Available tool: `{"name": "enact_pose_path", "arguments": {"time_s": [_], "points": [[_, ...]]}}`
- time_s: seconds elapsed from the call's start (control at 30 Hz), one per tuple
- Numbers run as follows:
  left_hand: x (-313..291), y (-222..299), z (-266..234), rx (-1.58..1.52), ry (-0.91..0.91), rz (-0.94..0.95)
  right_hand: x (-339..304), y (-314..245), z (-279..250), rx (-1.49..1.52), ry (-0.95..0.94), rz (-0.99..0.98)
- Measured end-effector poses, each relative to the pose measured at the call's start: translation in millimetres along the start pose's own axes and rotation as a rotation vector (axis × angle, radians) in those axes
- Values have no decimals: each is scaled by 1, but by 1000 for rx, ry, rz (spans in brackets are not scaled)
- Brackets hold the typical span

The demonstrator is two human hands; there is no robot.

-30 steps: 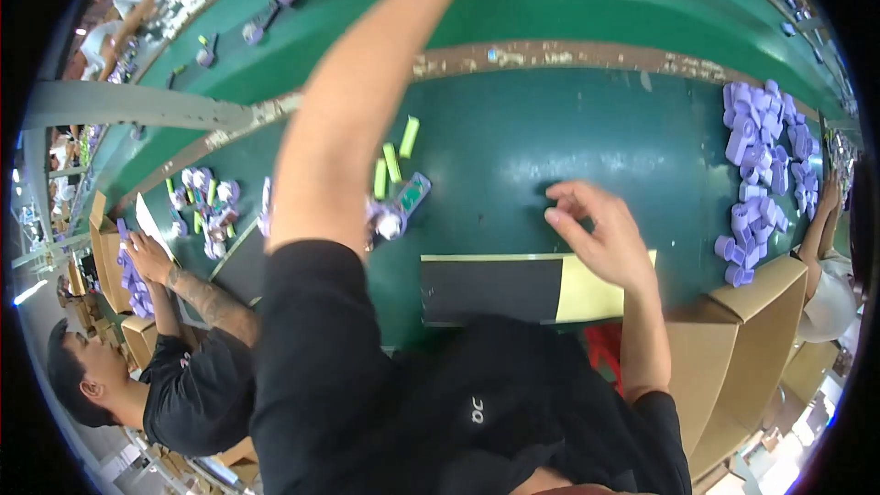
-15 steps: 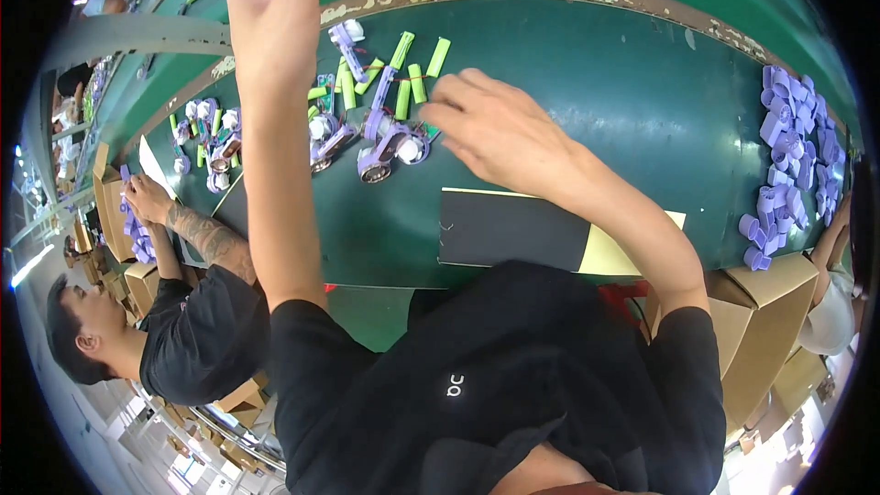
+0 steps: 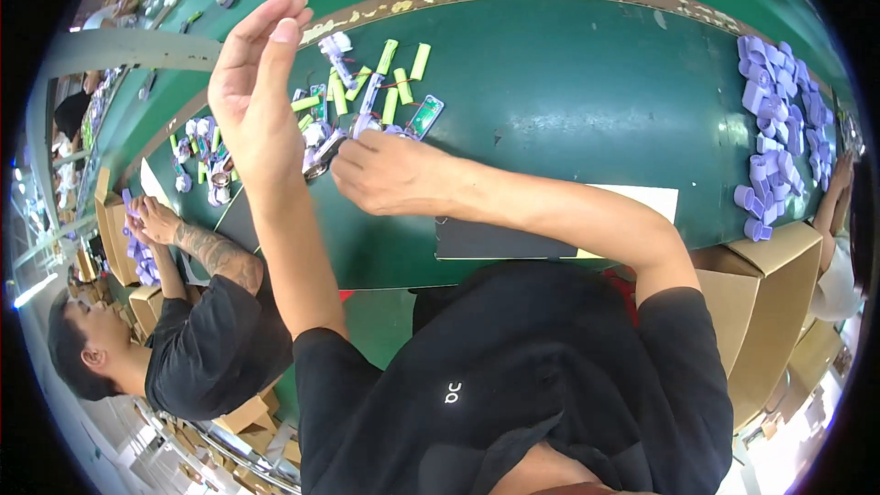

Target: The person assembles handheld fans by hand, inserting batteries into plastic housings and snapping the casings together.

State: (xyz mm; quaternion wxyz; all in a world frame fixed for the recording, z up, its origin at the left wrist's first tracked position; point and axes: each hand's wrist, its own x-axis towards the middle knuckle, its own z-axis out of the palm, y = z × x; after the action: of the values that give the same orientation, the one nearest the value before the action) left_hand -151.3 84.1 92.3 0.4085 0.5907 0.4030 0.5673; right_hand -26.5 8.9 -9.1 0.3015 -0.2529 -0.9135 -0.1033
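On the green table [image 3: 568, 73] lies a pile of green cylinders [image 3: 394, 82] mixed with small purple and silver parts and a little circuit board [image 3: 424, 116]. My right hand [image 3: 390, 174] rests at the near edge of that pile, its fingertips pinched on a small purple and silver part [image 3: 325, 148]. Just left of the pile my left hand [image 3: 257, 82] is raised above the table, fingers stretched upward, with nothing in it.
A heap of purple caps [image 3: 770, 110] lies at the table's right end. A dark sheet [image 3: 513, 240] over pale paper [image 3: 646, 197] sits at the near edge. Cardboard boxes [image 3: 770, 312] stand right. A co-worker [image 3: 202, 339] at left handles purple parts [image 3: 147, 261].
My left arm has drawn back from the far side of the table and is now raised by the pile. My right hand moved left from the dark sheet onto the pile.
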Motion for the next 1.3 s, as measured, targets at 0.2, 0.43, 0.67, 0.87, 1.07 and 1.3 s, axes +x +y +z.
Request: {"name": "enact_pose_path", "arguments": {"time_s": [0.2, 0.43, 0.67, 0.87, 1.07, 1.3], "points": [[0, 9, 11, -126, 4, 33, -32, 41, -89, 374, 240, 492], [1, -20, 74, -83, -269, -126, -188, 62, -152, 957, 720, 1311], [9, -44, 192, -41, -583, -171, -257, 40, -183, 649, 751, 1536], [10, -69, 314, 10, -819, -116, -261, 20, -201, 388, 555, 1569], [-5, -98, 433, 245, -986, 147, -278, 7, -178, 189, 601, 1407], [-27, -83, 531, 495, -803, 501, -279, 5, -176, 144, 559, 1350]]}}
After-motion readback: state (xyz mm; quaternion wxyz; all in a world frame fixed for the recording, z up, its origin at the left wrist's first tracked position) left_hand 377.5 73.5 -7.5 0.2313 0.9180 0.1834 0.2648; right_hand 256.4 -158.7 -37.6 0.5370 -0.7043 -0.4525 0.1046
